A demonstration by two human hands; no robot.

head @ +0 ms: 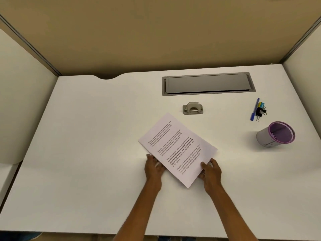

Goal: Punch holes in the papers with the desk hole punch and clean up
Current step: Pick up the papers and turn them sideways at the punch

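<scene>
White counter [86, 136] carries everything here, walled by beige panels at the back and pale ones at the sides. The papers [175, 146], a printed stack turned at an angle, sit near the middle of the counter, a little toward the front edge. The left hand [153, 168] holds the stack's left edge, its fingers [149, 156] closed on the paper with the thumb on top. The right hand [211, 172] grips the lower right edge the same way, thumb on the sheet and the other fingers tucked beneath. Whether the stack lies flat or is lifted slightly cannot be told.

The punch [193, 108], grey metal, stands just behind the papers' far corner, apart from them. Behind it, near the back edge, a grey cable hatch [208, 83] is set into the counter. Toward the right edge lie a blue pen [254, 109], black binder clips [261, 112] and a small yellow-and-blue item touching them. Nearer the front along that edge stands a purple-rimmed cup [276, 133].
</scene>
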